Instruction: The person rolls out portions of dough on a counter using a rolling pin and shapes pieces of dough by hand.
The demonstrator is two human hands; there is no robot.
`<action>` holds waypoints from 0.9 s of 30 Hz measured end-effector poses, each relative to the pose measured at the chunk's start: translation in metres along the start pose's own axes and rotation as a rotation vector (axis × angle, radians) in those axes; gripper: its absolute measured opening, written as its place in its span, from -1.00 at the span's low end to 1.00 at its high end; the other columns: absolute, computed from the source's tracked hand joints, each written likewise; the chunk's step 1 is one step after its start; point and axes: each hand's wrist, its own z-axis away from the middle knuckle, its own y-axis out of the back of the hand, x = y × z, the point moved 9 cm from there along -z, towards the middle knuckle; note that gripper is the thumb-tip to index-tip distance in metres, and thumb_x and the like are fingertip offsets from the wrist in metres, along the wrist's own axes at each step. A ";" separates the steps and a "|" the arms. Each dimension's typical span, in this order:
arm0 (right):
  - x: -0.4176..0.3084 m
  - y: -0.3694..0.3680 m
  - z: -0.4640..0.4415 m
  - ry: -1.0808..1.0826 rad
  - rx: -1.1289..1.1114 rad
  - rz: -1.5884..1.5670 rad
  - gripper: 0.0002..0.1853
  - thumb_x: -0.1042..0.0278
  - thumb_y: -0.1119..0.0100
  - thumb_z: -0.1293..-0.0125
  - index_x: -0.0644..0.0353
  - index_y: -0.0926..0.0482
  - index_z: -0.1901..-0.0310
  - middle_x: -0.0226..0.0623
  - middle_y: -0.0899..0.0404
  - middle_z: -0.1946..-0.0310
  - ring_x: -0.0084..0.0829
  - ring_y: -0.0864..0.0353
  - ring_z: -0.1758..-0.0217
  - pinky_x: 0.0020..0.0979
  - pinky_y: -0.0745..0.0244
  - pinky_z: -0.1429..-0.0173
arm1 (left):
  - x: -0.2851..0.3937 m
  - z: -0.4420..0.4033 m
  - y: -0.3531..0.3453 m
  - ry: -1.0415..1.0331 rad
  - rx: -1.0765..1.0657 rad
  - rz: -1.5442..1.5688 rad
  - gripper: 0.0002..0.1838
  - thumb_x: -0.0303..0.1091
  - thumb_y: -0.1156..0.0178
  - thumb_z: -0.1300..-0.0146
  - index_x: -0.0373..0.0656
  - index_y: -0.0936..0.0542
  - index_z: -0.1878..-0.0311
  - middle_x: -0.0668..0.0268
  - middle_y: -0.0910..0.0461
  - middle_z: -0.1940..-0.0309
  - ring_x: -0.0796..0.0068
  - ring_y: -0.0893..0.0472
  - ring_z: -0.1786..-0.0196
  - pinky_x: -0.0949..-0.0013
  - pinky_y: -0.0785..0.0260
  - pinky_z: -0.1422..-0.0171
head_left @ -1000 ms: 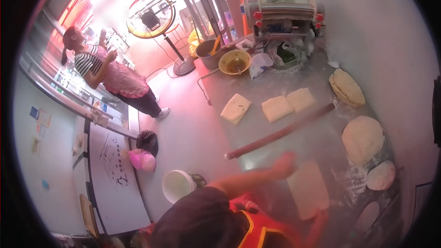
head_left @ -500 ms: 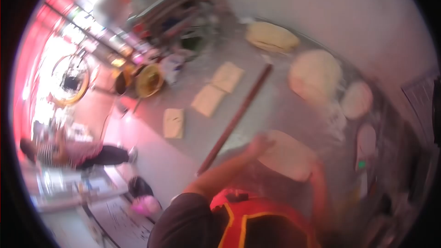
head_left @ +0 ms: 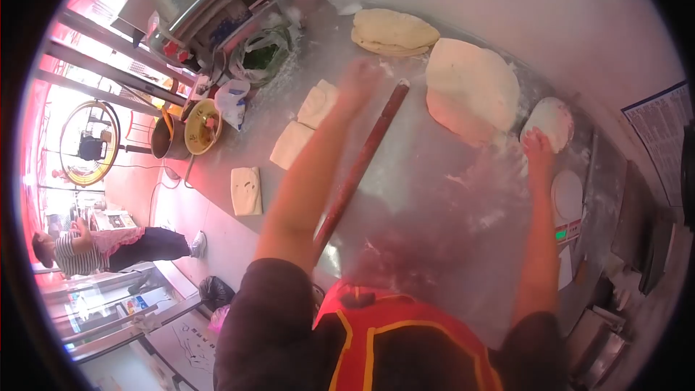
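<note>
My left hand reaches across the metal worktop, just short of a folded slab of dough. It is smeared by motion, so its fingers cannot be made out. On the right, my right hand touches the near edge of a small round piece of dough, fingers stretched out over it. Between the hands lies a large pale mass of dough, its nearer part shaded. A long reddish-brown rolling pin lies diagonally beside my left forearm.
Folded dough pieces lie left of the rolling pin. Loose flour dusts the worktop. A scale with a green display sits at the right edge. Beyond the left edge are a yellow bowl and a person in a striped top.
Both hands have left the flat dough sheet in front of me, which no longer shows there. My left hand went far forward; my right went forward to the round dough. The view shifted.
</note>
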 end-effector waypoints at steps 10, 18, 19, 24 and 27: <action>0.126 0.032 0.091 -0.065 0.305 0.788 -0.35 0.07 0.13 -0.51 0.43 -0.12 -0.42 0.19 -0.17 -0.41 0.08 -0.16 -0.47 -0.10 -0.02 -0.53 | -0.200 -0.009 0.102 0.307 -0.169 -0.324 -0.50 0.03 -0.36 -0.12 -0.37 -0.68 0.38 0.14 -0.64 0.50 0.42 -0.53 0.45 0.17 -0.37 0.27; 0.068 -0.132 0.137 0.557 -0.216 0.949 -0.39 0.05 0.02 -0.42 0.18 -0.23 -0.41 0.09 -0.11 -0.45 0.11 -0.08 -0.51 0.15 0.02 -0.49 | -0.153 0.005 0.064 0.291 -0.343 0.131 -0.57 -0.24 -0.43 -0.11 -0.38 -0.60 0.07 0.24 -0.65 0.26 0.44 -0.64 0.26 0.35 -0.51 0.21; 0.064 -0.144 0.172 0.598 -0.403 0.937 -0.38 0.09 -0.04 -0.39 0.17 -0.24 -0.41 0.06 -0.10 -0.46 0.11 -0.07 -0.51 0.15 0.01 -0.49 | -0.168 0.007 0.068 0.382 -0.243 0.080 -0.56 -0.26 -0.43 -0.12 -0.38 -0.58 0.04 0.23 -0.64 0.24 0.43 -0.64 0.26 0.33 -0.51 0.22; 0.065 -0.103 0.240 0.489 -0.628 0.649 -0.36 0.29 -0.19 -0.30 0.18 -0.25 -0.40 0.00 -0.25 -0.39 0.07 -0.22 -0.44 0.01 -0.10 -0.49 | -0.225 0.027 0.066 0.771 -0.149 0.444 -0.59 -0.37 -0.37 -0.19 -0.38 -0.53 -0.05 0.19 -0.63 0.15 0.36 -0.66 0.22 0.27 -0.55 0.22; 0.065 -0.062 0.228 0.308 -0.368 0.522 -0.41 0.35 -0.15 -0.35 0.20 -0.26 -0.39 0.01 -0.33 -0.33 -0.02 -0.35 -0.37 -0.11 -0.27 -0.40 | -0.160 0.052 0.041 0.757 -0.116 0.722 -0.61 -0.42 -0.32 -0.22 -0.35 -0.53 -0.09 0.17 -0.64 0.13 0.34 -0.67 0.17 0.25 -0.58 0.17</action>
